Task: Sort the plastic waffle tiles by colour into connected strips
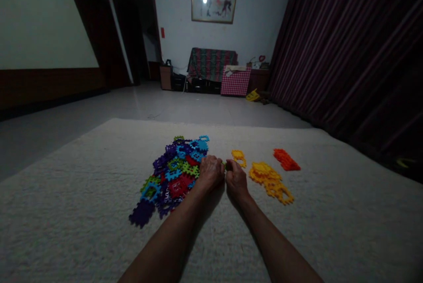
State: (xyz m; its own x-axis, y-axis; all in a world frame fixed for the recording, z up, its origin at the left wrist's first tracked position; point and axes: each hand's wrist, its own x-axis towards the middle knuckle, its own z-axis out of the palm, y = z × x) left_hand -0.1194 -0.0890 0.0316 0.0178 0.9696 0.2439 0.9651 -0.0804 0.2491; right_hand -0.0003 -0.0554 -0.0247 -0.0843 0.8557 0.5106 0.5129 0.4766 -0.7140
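Observation:
My left hand (pixel 211 170) is closed at the right edge of a mixed pile of toothed plastic interlocking tiles (pixel 178 168) in purple, blue, green and red. Beside it my right hand (pixel 236 178) has its thumb and fingers pinched together. A small bit of a green interlocking tile (pixel 224 165) shows between the two hands, gripped from both sides; the fingers hide most of it. Just past my right hand lie a few yellow tiles (pixel 238 156). A larger heap of yellow tiles (pixel 264 173) rests to its right.
A stack of orange tiles (pixel 286 159) lies farther right. All the tiles are on a pale rug (pixel 330 212) over a grey floor (pixel 139 104). Against the far wall stands furniture under a patterned cloth (pixel 211 64); a dark curtain (pixel 327 45) hangs at right.

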